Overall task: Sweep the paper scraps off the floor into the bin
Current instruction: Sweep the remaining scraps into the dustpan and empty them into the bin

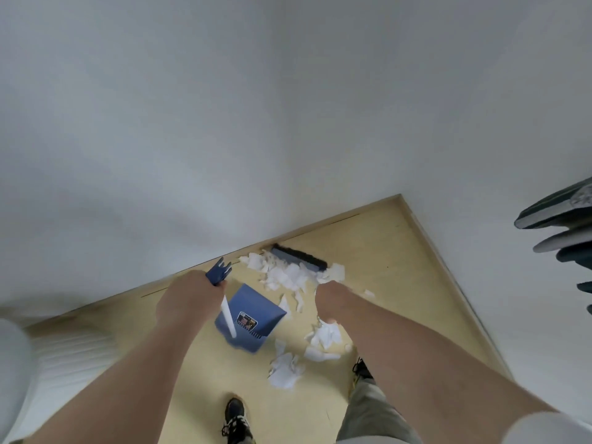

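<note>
Key relation: main heap of paper scraps lying between broom head and dustpan, touching the bristles and just short of the pan.
Broom head axis: long side running along the foot of the wall, bristles pressed against the far edge of the heap.
Pull direction, as judged: from the wall back toward the feet and slightly left, into the pan.
Stray scraps: second loose cluster on the floor right of the pan, and a third nearer the feet, both outside the line of that stroke.
Nearer hand: right hand, directly above the near edge of the heap.
Right hand pose: arm stretched forward, fingers curled tight into a fist, seemingly round the broom handle, which is hidden under the fist.
Left hand pose: arm stretched forward, fingers wrapped round the blue top of the dustpan handle, white shaft slanting down to the pan.
Pan: resting on the floor, left of the heap.
Bin: not in view.
Risk, as judged: strays to the right missed unless the pan is shifted.
</note>
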